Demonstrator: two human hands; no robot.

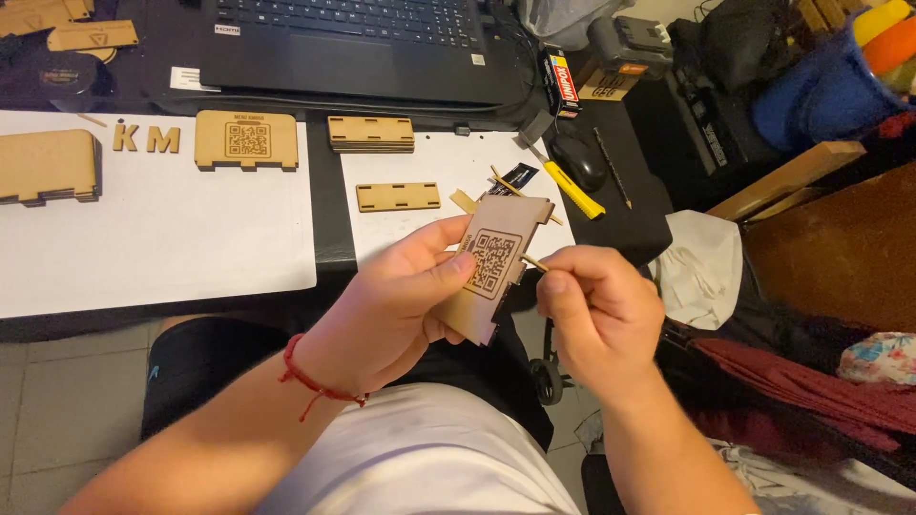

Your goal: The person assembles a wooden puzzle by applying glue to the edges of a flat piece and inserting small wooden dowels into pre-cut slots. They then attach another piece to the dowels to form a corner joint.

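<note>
The small wooden panel [491,272] with an engraved square code sits up in front of the person's lap, just off the desk edge [324,286]. The left hand [396,305] grips it, thumb pressed on its face. The right hand [596,305] pinches a thin wooden stick [532,262], its tip touching the panel's right edge. Behind on white paper [162,248] lie another engraved panel [246,140], a slotted strip [398,196], wooden letters [146,138] and a yellow utility knife [568,186].

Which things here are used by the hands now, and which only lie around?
In use:
- flat brown wooden panel with engraved square code, in left hand
- thin wooden stick, in right hand

Lying about:
- yellow utility knife
- black laptop
- wooden letters
- black computer mouse
</note>
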